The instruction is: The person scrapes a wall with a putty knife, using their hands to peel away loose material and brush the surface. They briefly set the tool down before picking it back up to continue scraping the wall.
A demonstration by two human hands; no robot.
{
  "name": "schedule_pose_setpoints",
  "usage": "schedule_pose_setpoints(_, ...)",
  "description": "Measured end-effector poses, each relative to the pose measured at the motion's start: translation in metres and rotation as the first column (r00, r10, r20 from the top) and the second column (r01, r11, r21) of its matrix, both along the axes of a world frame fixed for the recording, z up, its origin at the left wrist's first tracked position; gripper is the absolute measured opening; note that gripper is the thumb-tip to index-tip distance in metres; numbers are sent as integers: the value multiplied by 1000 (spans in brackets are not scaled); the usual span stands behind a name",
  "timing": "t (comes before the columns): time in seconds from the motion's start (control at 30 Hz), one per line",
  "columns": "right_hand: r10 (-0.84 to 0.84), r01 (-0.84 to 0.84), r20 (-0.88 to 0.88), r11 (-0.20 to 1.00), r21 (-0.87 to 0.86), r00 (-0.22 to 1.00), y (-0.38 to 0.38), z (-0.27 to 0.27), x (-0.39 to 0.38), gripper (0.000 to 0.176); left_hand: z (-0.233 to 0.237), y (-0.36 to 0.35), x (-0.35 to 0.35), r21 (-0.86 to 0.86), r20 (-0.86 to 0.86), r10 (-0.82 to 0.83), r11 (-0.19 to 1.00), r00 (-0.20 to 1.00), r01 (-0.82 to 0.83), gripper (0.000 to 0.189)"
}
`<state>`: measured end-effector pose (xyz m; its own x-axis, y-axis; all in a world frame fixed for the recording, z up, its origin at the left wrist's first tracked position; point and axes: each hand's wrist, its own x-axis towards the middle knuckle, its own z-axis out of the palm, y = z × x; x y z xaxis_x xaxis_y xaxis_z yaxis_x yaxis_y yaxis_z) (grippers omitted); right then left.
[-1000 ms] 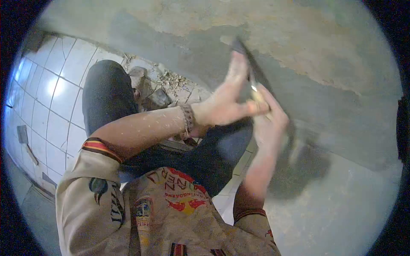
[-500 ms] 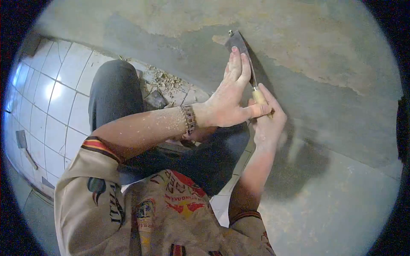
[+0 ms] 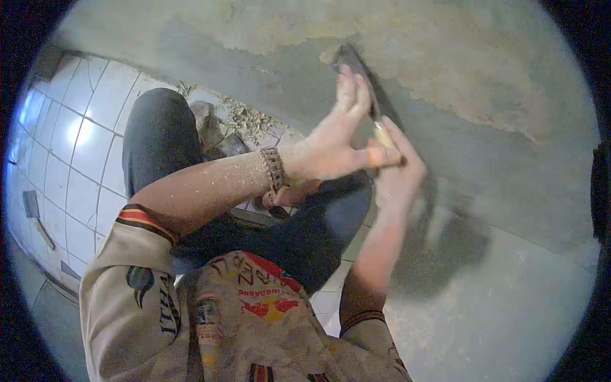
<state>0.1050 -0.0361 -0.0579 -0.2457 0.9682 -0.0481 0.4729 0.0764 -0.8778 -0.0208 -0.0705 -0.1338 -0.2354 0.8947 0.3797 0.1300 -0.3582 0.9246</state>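
The scraper (image 3: 347,59) points far, its blade against the open left hand (image 3: 328,148), handle (image 3: 384,136) gripped by the right hand (image 3: 402,175).

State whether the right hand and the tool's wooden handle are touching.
Touching: in the head view, the wooden handle lies in the right hand.

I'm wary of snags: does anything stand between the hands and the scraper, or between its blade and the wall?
Nothing visible does. The left hand's fingers rest on the blade, and the right hand grips the handle. The blade lies along the wall, though its underside is hidden. The rubble lies off to the left.
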Motion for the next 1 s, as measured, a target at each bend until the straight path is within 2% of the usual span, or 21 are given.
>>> schedule_pose_setpoints(0.03, 17, -21, 101, 999, 39, 995, 1, -7, -7, 39, -4, -1, -2, 2, -5, 1, 1000, 1000, -1, 117)
schedule_pose_setpoints(0.07, 106, -114, 75, 986, 123, 992, 5, -19, 1, 40, -10, -2, -5, 22, -41, 28, 999, 999, -27, 118)
schedule_pose_setpoints(0.1, 101, -110, 77, 986, 123, 992, 2, -11, 2, 40, -13, -2, -6, 41, -71, 49, 998, 996, -46, 119)
schedule_pose_setpoints(0.23, -13, 14, 22, 999, -29, 1000, -2, 16, 7, 38, 2, 3, -2, 69, -134, -109, 990, 985, 119, 121)
schedule_pose_setpoints(0.27, 18, -20, 71, 1000, 17, 997, -1, 10, -1, 40, 4, 0, -4, 51, 12, -92, 995, 996, 91, 120)
schedule_pose_setpoints(0.3, 35, -43, 116, 997, 65, 993, -3, 7, -7, 41, 0, 0, -4, 52, 7, -98, 994, 995, 98, 120)
schedule_pose_setpoints(0.37, 61, -70, 106, 994, 79, 992, -2, 1, -7, 40, -14, 1, -6, 104, -45, 61, 993, 997, -56, 119)
schedule_pose_setpoints(0.43, 87, -111, 142, 980, 167, 986, -9, 10, 5, 37, -4, 0, -1, 113, -14, 27, 993, 1000, -25, 119)
schedule_pose_setpoints(0.47, -42, 42, 7, 999, -29, 999, -6, 24, 15, 38, 5, 1, -1, 99, -62, -61, 993, 996, 67, 120)
schedule_pose_setpoints(0.5, -33, 33, 10, 999, -29, 999, -3, 26, 9, 38, 10, 3, -1, 82, -113, -137, 986, 984, 147, 121)
schedule_pose_setpoints(0.57, -8, 1, 125, 998, 56, 992, 1, 24, 0, 40, 6, 3, 4, 94, -38, -94, 991, 995, 97, 121)
schedule_pose_setpoints(0.6, 10, -10, 2, 1000, 17, 1000, -2, 18, -6, 40, 4, 3, -1, 87, -31, -44, 995, 999, 47, 121)
schedule_pose_setpoints(0.63, 7, -7, -5, 1000, 19, 1000, -3, 20, -8, 40, 1, 2, -5, 77, -21, 4, 997, 1000, -2, 120)
schedule_pose_setpoints(0.7, 56, -72, 157, 992, 101, 986, -14, 30, -3, 36, 2, 0, 0, 114, -33, -12, 993, 999, 15, 120)
schedule_pose_setpoints(0.73, 9, -9, 68, 1000, -6, 998, -13, 37, 5, 37, 10, -1, 0, 116, -26, -89, 989, 996, 91, 121)
schedule_pose_setpoints(0.77, 17, -17, 68, 1000, -4, 998, -11, 39, 2, 37, 14, 0, -3, 123, -24, -142, 982, 990, 144, 121)
schedule_pose_setpoints(0.83, -42, 35, 216, 999, 35, 975, -5, 39, -8, 38, 6, 3, -7, 94, -88, -79, 992, 993, 87, 121)
schedule_pose_setpoints(0.87, 32, -57, 219, 992, 112, 975, -1, 25, -10, 40, -1, 2, -12, 109, -109, -10, 994, 994, 22, 120)
schedule_pose_setpoints(0.9, 23, -48, 215, 993, 111, 976, -5, 23, -10, 40, -1, 1, -17, 130, -130, 55, 991, 990, -38, 119)
schedule_pose_setpoints(0.97, 110, -130, 168, 985, 117, 980, -12, 27, -5, 39, 1, -2, -12, 130, -80, 15, 992, 997, -4, 118)
schedule_pose_setpoints(1.0, 96, -122, 273, 989, 82, 957, -15, 47, -3, 39, 7, -2, -12, 129, -102, -58, 989, 993, 71, 118)
